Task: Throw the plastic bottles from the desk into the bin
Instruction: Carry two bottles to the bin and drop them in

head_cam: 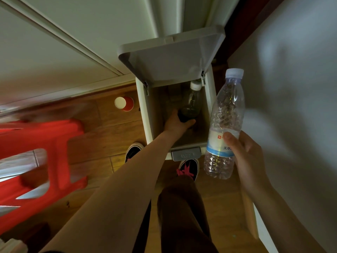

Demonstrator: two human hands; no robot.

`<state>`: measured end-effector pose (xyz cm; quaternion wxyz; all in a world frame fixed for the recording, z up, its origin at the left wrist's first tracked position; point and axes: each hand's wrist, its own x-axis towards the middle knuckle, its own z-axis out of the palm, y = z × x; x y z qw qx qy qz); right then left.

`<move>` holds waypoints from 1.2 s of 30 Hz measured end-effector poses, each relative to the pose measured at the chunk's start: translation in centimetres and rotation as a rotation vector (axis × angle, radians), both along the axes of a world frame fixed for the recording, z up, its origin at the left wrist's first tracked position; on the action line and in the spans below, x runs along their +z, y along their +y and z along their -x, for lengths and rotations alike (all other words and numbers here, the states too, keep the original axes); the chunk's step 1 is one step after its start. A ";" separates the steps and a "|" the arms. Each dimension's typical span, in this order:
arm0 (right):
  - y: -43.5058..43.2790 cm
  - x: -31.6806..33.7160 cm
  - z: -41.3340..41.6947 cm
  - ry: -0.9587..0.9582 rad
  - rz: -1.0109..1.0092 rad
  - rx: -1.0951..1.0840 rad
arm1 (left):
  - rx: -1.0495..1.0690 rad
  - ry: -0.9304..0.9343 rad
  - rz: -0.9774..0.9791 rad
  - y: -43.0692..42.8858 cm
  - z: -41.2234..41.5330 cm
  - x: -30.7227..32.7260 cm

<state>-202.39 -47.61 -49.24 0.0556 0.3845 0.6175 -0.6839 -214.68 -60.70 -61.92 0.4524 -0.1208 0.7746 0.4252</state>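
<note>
Wooden floor, open bin (145, 110), two gripped bottles (225, 123)

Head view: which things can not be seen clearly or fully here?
- Bin bottom: dark, and the left hand with its small bottle covers it, so other contents cannot be told.
- Large bottle label: partly covered by the right hand.
- Red stool: blurred, cut by the left edge.
- Left shoe: partly behind the left forearm.
- The desk: not identifiable.

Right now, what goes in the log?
left hand: dark bottle inside bin | right hand: clear bottle | lid: open
</note>
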 end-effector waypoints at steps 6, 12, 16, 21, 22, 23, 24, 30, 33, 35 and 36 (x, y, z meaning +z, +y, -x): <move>-0.6 1.3 0.5 -0.047 -0.013 -0.029 | -0.287 0.331 0.090 -1.7 0.7 7.6; -1.5 4.1 2.2 -0.017 -0.033 -0.041 | -0.237 0.798 0.124 -6.9 1.6 12.8; -2.5 4.5 3.6 0.050 -0.056 -0.022 | -0.108 0.689 0.186 -8.9 2.1 11.5; -4.2 2.1 5.1 0.085 -0.186 0.128 | 0.052 0.398 0.092 -9.0 2.0 8.9; -4.4 1.1 5.3 0.083 -0.243 0.184 | 0.060 0.389 0.090 -9.0 1.9 8.4; -4.6 0.1 5.6 0.076 -0.299 0.244 | 0.064 0.392 0.086 -9.0 1.8 7.9; -4.6 -0.8 5.9 0.068 -0.346 0.305 | 0.071 0.399 0.075 -9.0 1.8 7.5; -5.1 -5.7 7.6 -0.100 -0.407 0.514 | 0.145 0.333 -0.008 -9.6 1.9 6.8; -5.3 -7.3 8.1 -0.169 -0.395 0.554 | 0.162 0.318 -0.026 -9.8 2.1 7.1; -5.4 -7.8 8.4 -0.197 -0.390 0.566 | 0.157 0.318 -0.032 -9.8 2.3 7.3; -5.3 -7.9 8.5 -0.210 -0.381 0.565 | 0.157 0.312 -0.036 -9.8 2.3 7.4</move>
